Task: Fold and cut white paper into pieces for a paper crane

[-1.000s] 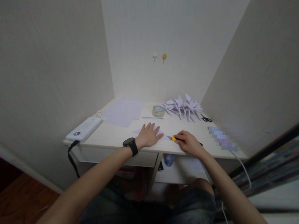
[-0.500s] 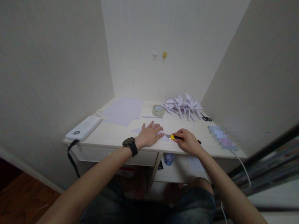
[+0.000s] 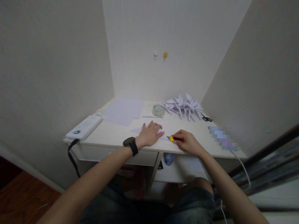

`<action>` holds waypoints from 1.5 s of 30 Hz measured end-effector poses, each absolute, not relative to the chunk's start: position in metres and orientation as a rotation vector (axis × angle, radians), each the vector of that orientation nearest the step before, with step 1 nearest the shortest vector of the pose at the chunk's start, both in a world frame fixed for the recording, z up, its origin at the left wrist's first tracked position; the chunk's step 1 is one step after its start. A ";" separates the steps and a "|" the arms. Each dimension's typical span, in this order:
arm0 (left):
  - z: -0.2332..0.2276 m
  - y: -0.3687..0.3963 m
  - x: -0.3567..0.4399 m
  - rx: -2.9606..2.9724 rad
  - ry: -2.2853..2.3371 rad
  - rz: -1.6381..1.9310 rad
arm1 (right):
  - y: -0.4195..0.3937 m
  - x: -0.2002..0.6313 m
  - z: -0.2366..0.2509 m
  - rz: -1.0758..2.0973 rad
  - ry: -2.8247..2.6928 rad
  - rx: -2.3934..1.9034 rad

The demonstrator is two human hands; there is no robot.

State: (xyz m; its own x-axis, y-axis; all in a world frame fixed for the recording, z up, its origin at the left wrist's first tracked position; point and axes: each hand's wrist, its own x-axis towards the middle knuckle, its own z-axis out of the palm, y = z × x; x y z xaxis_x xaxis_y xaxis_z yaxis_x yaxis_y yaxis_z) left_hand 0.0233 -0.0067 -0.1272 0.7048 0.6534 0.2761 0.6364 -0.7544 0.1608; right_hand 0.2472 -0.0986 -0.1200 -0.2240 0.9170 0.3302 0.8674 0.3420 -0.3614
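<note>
My left hand (image 3: 150,134) lies spread on a folded piece of white paper (image 3: 136,129), pressing it against the desk (image 3: 117,134). A black watch is on that wrist. Most of the paper is hidden under the palm; one point sticks out to the left and a narrow end to the right. In my right hand (image 3: 187,141) is a utility knife (image 3: 172,138) with a yellow front and black handle, gripped between thumb and fingers. Its short bare blade points left, close to the paper's right end; whether it touches the paper I cannot tell.
Flat white sheets (image 3: 122,112) lie at the back left, near a white device (image 3: 85,127) with a black cable. A tape roll (image 3: 159,110), a thin paper strip (image 3: 152,117), a heap of folded paper shapes (image 3: 184,105), scissors (image 3: 207,118) and a blurred phone (image 3: 222,138) lie around.
The knife's exposed blade is shorter, and its handle sits further inside my right hand. My left hand has stayed on the folded paper.
</note>
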 end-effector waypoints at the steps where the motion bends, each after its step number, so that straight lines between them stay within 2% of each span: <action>1: -0.127 -0.007 0.023 2.852 1.089 0.493 | -0.099 0.246 -0.120 0.167 -2.126 -1.545; 10: -0.122 -0.010 0.023 2.863 1.249 0.425 | -0.099 0.240 -0.118 0.233 -2.123 -1.538; 18: -0.124 -0.014 0.024 2.974 1.004 0.365 | -0.100 0.238 -0.119 0.192 -2.125 -1.581; 31: -0.125 -0.018 0.033 2.865 1.194 0.270 | -0.110 0.227 -0.110 0.202 -2.180 -1.551; 40: -0.125 -0.019 0.032 2.890 1.199 0.284 | -0.112 0.210 -0.128 -0.015 -2.087 -1.595; 45: -0.126 -0.017 0.031 2.902 1.182 0.295 | -0.102 0.236 -0.126 -0.145 -2.021 -1.543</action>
